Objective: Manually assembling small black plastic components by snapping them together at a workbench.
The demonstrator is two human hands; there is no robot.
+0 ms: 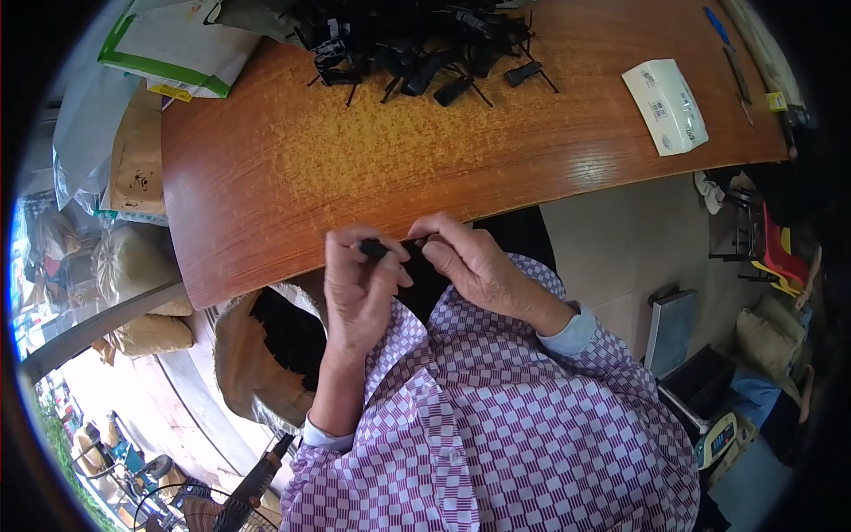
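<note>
Closest to me is the checked garment (541, 417), its front bunched just under the hands; I judge that a dropped part could vanish into those folds. The left hand (350, 297) pinches a small black piece (373, 249) between thumb and fingers, right by the near edge of the table (355, 160). With so little of it to grip, my worry is a slip: one squeeze off-centre could shoot it out, and no tabletop clearly lies beneath to catch it. The right hand (479, 270) sits just beside, thumb and forefinger drawn close together; I cannot tell whether anything is between their tips. If the two hands come together out of line, I would expect the piece to twist in the pinch.

To the left, below the table, stands the sack (238, 377) with dark contents; a piece falling that way would be hard to pick out again.

The piece itself looks stubby, matt and dark, partly covered by the fingertips, so I cannot make out its ends. At the far side lies a heap of black parts (417, 66), thick bodies with thin stems, tangled enough that pulling one could drag its neighbours.
</note>
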